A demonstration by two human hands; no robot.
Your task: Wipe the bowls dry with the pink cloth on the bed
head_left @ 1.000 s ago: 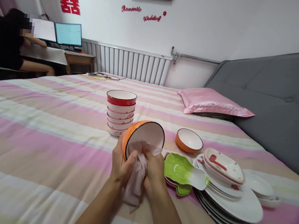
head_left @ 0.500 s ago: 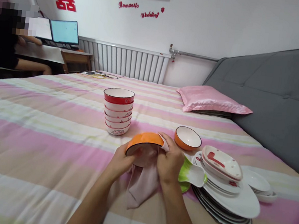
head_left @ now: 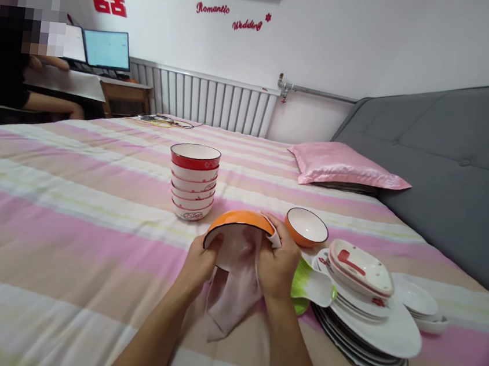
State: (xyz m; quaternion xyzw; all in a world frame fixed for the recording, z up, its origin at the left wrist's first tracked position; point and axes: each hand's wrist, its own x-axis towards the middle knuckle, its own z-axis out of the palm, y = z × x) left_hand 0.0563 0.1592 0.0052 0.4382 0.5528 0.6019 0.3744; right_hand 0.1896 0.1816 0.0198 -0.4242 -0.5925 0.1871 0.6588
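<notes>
An orange bowl (head_left: 240, 220) with a white inside is tilted on its side between my hands, its opening towards me. My left hand (head_left: 199, 265) grips its left edge, thumb inside. On the right, my right hand (head_left: 279, 261) is closed round the rim with a pale pink cloth (head_left: 231, 307) folded over it. The cloth hangs down from the bowl above the bed. Just beyond my right hand a second orange bowl (head_left: 307, 227) stands upright. Behind and left is a stack of red and white bowls (head_left: 192, 186).
Stacked plates (head_left: 386, 332), topped by an oblong dish (head_left: 364, 268), lie right of a green and white leaf-shaped dish (head_left: 314, 286). Small white dishes (head_left: 418, 299) sit farther right. A pink pillow (head_left: 346, 166) rests by the grey headboard (head_left: 454, 141). A person (head_left: 4, 61) sits at a desk, far left.
The bowl has tipped a little, showing more of its inside, and my hands have shifted slightly with it. The cloth remains over its right rim.
</notes>
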